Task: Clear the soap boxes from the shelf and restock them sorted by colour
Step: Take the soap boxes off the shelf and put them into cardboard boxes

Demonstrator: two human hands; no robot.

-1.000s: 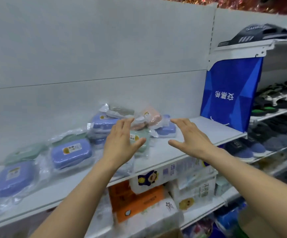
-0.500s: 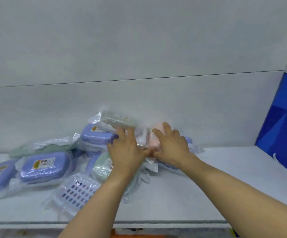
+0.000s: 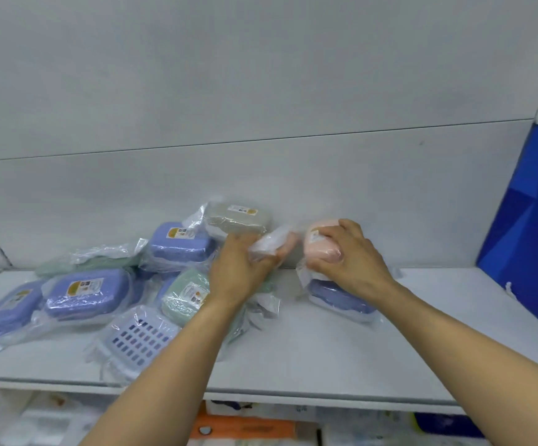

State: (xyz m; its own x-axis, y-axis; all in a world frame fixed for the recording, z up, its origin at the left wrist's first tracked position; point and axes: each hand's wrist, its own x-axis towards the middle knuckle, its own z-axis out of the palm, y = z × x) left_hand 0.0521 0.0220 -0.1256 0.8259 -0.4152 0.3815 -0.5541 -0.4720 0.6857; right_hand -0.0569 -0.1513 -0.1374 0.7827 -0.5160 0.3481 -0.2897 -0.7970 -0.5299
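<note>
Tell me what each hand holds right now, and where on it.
Each holds a pink soap box in its clear wrapper. The left hand grips the left pink box at its near end; the right hand wraps over the top of the right pink box.

Light is bright, even and cool, falling from above; the white back panel (image 3: 261,91) reads pale grey-blue with no hard highlights. Shadows are soft and faint, pooling just under the wrapped boxes and beneath both forearms on the shelf (image 3: 325,358). Small glints of glare sit on the clear plastic wrap (image 3: 78,304) at centre left. The whole frame is slightly soft. Wide-angle distortion bends the panel seam and shelf edge, and the lower edge of the frame is blurred beyond reading.
</note>
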